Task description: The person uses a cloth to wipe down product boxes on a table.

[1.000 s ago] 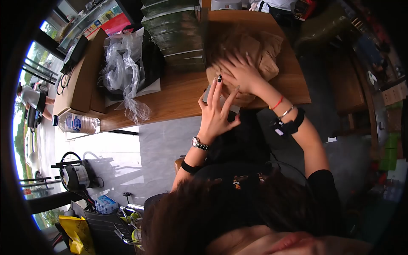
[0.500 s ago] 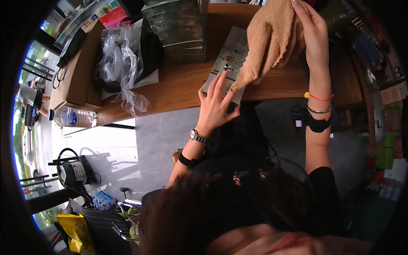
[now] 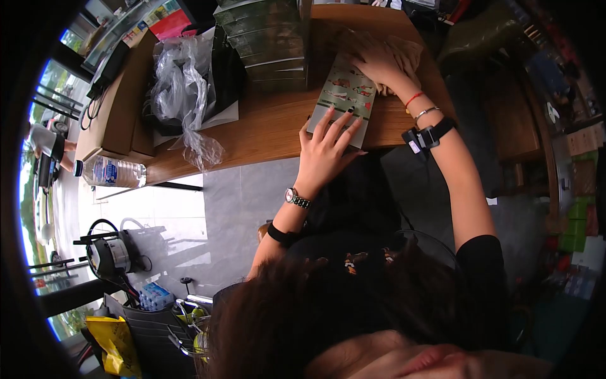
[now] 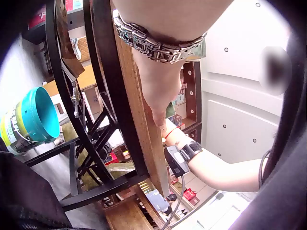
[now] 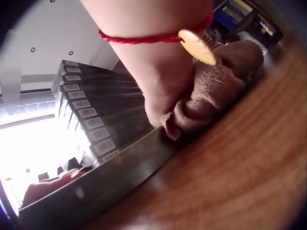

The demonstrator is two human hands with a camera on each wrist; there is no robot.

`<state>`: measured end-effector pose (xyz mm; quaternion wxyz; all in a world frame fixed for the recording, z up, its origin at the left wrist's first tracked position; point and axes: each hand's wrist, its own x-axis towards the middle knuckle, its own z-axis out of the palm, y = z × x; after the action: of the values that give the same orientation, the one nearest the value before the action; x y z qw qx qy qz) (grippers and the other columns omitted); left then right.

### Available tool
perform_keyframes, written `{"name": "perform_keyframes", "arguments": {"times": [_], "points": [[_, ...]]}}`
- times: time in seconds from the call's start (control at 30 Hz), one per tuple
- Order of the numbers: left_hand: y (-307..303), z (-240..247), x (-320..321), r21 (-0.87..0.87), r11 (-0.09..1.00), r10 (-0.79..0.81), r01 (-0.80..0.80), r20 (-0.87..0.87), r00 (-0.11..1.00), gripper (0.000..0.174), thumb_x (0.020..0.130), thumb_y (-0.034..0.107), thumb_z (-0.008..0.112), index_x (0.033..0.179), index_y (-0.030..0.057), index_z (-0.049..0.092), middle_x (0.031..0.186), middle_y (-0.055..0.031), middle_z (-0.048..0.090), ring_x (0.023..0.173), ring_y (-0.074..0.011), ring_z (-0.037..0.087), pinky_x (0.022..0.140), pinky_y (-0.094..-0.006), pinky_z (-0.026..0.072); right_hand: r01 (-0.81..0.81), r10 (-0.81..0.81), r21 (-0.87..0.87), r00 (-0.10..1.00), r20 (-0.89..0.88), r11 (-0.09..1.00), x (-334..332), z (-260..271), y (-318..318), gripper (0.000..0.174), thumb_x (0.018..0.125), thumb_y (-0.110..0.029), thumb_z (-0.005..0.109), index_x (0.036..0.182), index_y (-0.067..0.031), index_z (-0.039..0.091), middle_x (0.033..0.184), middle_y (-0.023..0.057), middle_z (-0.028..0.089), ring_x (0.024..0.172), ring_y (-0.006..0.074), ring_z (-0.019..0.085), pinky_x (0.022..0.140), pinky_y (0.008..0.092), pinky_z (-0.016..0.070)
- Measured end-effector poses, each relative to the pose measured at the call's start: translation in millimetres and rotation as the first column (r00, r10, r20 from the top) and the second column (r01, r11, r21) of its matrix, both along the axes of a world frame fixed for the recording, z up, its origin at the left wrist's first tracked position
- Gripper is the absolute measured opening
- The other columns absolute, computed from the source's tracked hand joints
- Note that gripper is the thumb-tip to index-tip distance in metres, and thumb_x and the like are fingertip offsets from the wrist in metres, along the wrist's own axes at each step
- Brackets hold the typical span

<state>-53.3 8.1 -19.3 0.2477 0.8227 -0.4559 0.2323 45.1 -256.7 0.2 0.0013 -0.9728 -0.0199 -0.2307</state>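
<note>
A flat green printed box (image 3: 347, 91) lies on the wooden table. My left hand (image 3: 323, 151) rests on its near end with fingers spread. At the box's far end is my right hand (image 3: 377, 63), pressing on a tan cloth (image 3: 407, 57) that bunches beside the box; its fingertips are blurred. In the right wrist view the cloth (image 5: 211, 91) lies crumpled under and beside the right hand (image 5: 165, 81), against the side of the box (image 5: 129, 170). The left wrist view shows the left hand (image 4: 160, 86) at the table edge, its fingers mostly hidden.
A tall stack of green boxes (image 3: 265, 47) stands left of the flat box. Farther left are crumpled clear plastic (image 3: 183, 88), a cardboard box (image 3: 120, 101) and a water bottle (image 3: 112, 172). The table's near edge (image 3: 252, 160) runs just in front of the person.
The right hand has brought the lifted cloth back down onto the far end of the box. The left hand's fingers have shifted slightly right and lie flatter on the box.
</note>
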Motion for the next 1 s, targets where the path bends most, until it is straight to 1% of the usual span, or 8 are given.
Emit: {"name": "perform_keyframes", "arguments": {"times": [0.17,0.2,0.27,0.43,0.63,0.7,0.87,1.0], "points": [[-1.4,2.3,-0.8,0.015,1.0,-0.005,0.005,-0.007,1.0,0.064,0.076,0.049,0.072,0.134,0.0272,0.053,0.144,0.0014,0.047,0.137,-0.0241,0.038,0.103,-0.0521,0.0307,-0.163,0.164,0.035,0.986,-0.029,0.986,-13.1,4.3,12.0,0.049,0.097,-0.049,0.042,0.134,-0.0192,0.055,0.151,0.0082,0.038,0.139,0.0311,0.035,0.112,0.0512,0.0282],[-1.9,6.4,-2.2,-0.008,1.0,0.016,-0.016,0.001,1.0,0.066,0.076,0.048,0.073,0.135,0.0277,0.052,0.146,-0.0008,0.042,0.139,-0.0287,0.035,0.105,-0.0555,0.0276,-0.055,0.023,-0.09,0.947,-0.321,0.994,-44.4,33.2,45.4,0.045,0.1,-0.045,0.039,0.138,-0.0237,0.052,0.151,0.0095,0.038,0.139,0.0307,0.035,0.113,0.05,0.0275],[-2.0,6.2,-3.2,-0.032,0.999,0.034,-0.034,0.004,0.999,0.068,0.075,0.047,0.074,0.136,0.0281,0.051,0.149,-0.003,0.038,0.14,-0.0332,0.032,0.108,-0.0589,0.0246,-0.282,0.297,0.103,0.938,-0.179,0.954,-81.9,27.5,71.7,0.047,0.093,-0.031,0.047,0.14,-0.0283,0.05,0.15,0.0052,0.04,0.14,0.0282,0.035,0.112,0.0527,0.0273],[1.6,-39.0,9.0,-0.139,0.98,-0.106,0.144,0.251,0.962,0.076,0.068,0.04,0.081,0.136,0.0346,0.047,0.149,-0.0061,0.036,0.14,-0.0449,0.027,0.112,-0.0667,0.0176,-0.352,0.411,0.301,0.897,-0.162,0.886,-148.3,33.5,107.7,0.027,0.081,-0.026,0.063,0.106,-0.0207,0.07,0.14,-0.0028,0.05,0.129,0.0229,0.046,0.096,0.0442,0.0375],[1.8,-24.5,-3.8,-0.061,0.995,-0.06,0.076,0.227,0.972,0.057,0.076,0.035,0.073,0.127,0.0513,0.055,0.148,0.0034,0.04,0.139,-0.0513,0.024,0.11,-0.0633,0.0229,-0.491,0.512,0.152,0.846,-0.152,0.858,-103.0,54.0,97.9,0.035,0.089,-0.042,0.062,0.115,-0.0195,0.069,0.136,0.003,0.051,0.132,0.0254,0.042,0.104,0.0455,0.033],[2.2,-15.9,-4.7,-0.013,1.0,-0.017,0.019,0.134,0.991,0.056,0.075,0.034,0.074,0.126,0.0509,0.057,0.151,0.0042,0.038,0.139,-0.0526,0.022,0.111,-0.0621,0.0217,-0.452,0.528,0.275,0.746,-0.406,0.849,-83.2,66.9,87.6,0.039,0.09,-0.045,0.059,0.121,-0.0229,0.066,0.135,0.005,0.052,0.13,0.0246,0.044,0.104,0.0444,0.0293],[8.0,-7.8,-3.5,-0.006,1.0,-0.031,0.031,0.0,1.0,0.059,0.08,0.025,0.069,0.134,0.0401,0.052,0.144,0.0027,0.047,0.131,-0.0206,0.047,0.108,-0.0462,0.0336,-0.372,0.456,0.266,0.774,-0.439,0.889,-16.8,43.8,33.3,0.044,0.09,-0.049,0.058,0.123,-0.0203,0.064,0.128,0.0097,0.056,0.119,0.0284,0.052,0.106,0.0447,0.0294],[8.6,-7.8,2.2,-0.078,0.993,-0.074,0.085,0.128,0.989,0.063,0.078,0.021,0.07,0.136,0.0321,0.05,0.142,-0.0091,0.047,0.128,-0.0238,0.049,0.103,-0.0422,0.041,-0.298,0.325,0.172,0.932,-0.16,0.939,9.6,17.9,6.9,0.048,0.089,-0.049,0.059,0.12,-0.0123,0.063,0.126,0.0146,0.056,0.115,0.0346,0.055,0.095,0.0463,0.0435]]}}
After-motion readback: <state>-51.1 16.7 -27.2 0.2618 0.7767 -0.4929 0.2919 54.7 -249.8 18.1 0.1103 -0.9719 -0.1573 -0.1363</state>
